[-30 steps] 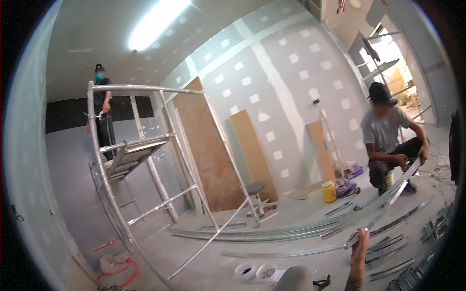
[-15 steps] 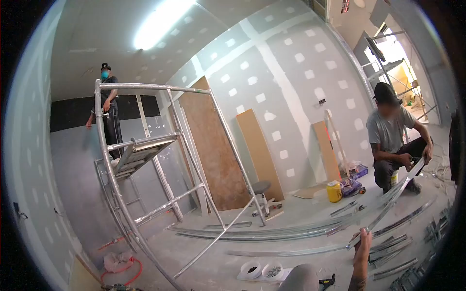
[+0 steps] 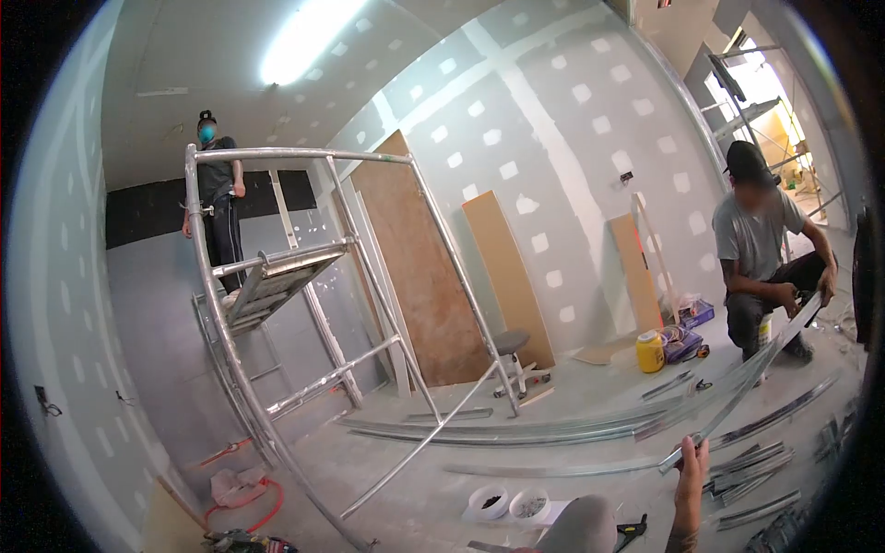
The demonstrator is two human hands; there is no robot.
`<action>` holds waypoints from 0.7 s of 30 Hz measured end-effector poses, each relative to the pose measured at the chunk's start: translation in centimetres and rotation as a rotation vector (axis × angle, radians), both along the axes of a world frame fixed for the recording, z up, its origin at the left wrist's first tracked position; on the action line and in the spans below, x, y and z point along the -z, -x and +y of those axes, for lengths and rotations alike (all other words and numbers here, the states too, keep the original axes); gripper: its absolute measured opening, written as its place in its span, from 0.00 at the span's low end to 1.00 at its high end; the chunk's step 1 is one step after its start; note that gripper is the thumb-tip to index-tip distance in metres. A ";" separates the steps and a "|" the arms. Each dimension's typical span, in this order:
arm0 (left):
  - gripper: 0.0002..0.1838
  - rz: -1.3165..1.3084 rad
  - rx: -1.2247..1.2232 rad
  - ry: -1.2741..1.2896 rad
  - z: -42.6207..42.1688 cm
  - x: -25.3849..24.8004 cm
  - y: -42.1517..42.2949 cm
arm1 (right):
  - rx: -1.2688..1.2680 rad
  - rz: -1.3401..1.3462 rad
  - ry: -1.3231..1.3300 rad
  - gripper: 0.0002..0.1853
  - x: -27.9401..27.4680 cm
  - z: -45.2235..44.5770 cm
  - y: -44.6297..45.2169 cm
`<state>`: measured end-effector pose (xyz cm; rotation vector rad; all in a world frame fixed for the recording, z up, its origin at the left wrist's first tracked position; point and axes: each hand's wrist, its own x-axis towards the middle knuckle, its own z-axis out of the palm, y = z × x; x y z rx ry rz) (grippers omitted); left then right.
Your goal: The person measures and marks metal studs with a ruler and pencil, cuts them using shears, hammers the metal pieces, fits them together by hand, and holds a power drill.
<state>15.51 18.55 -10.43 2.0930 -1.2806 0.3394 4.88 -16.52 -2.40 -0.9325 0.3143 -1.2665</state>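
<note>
My right hand (image 3: pixel 690 472) is closed around the near end of a long, thin metal channel (image 3: pixel 735 403). The channel slopes up to the right, where its far end is in the hands of a crouching co-worker (image 3: pixel 761 241), who also has a dark tool against it. My left hand is out of view. Below my right hand, a grey-clad knee (image 3: pixel 585 525) shows at the bottom edge. Beside the knee are a white tub of dark screws (image 3: pixel 489 502), a tub of lighter screws (image 3: pixel 530 506) and a black clamp-like tool (image 3: pixel 631 531).
Long metal channels (image 3: pixel 516 433) lie across the floor, with shorter pieces (image 3: pixel 751 468) at the right. A metal scaffold (image 3: pixel 396 343) stands at left, with another person (image 3: pixel 221 203) up on it. Boards (image 3: pixel 507 276), a stool (image 3: pixel 509 344) and a yellow container (image 3: pixel 650 352) stand near the wall.
The view has shifted slightly, so the room appears farther right. My right hand keeps its hold on the channel. On the scaffold, the person's arm has moved toward their side.
</note>
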 end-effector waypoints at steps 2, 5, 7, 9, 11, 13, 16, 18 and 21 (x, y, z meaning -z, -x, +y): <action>0.30 0.045 -0.011 -0.092 -0.2 1.2 -0.8 | 0.042 0.062 0.094 0.14 -0.3 0.3 -0.2; 0.30 0.082 0.002 -0.130 -0.2 -0.9 0.2 | 0.007 0.085 0.090 0.21 -0.1 0.4 -0.3; 0.31 0.084 0.028 -0.081 -0.8 -3.5 1.4 | -0.025 0.121 0.122 0.24 -0.9 0.8 0.4; 0.30 0.274 -0.030 -0.260 -1.0 -5.2 1.8 | -0.057 0.155 0.154 0.26 -0.1 0.5 0.0; 0.31 0.146 -0.044 -0.173 -0.9 -3.3 1.3 | 0.027 0.187 0.215 0.31 1.5 -0.1 -1.5; 0.32 0.044 -0.072 -0.105 -0.7 -1.3 0.6 | 0.013 0.282 0.276 0.32 -0.4 0.9 -0.1; 0.34 0.250 -0.032 -0.157 0.4 -0.4 0.9 | 0.131 0.472 0.422 0.33 -0.3 2.1 0.3; 0.37 0.039 0.017 -0.112 0.1 -1.3 0.5 | 0.152 0.521 0.447 0.29 -1.6 2.5 0.4; 0.38 -0.078 0.009 -0.123 0.2 0.5 -0.8 | 0.126 0.440 0.439 0.25 -2.1 3.2 -0.1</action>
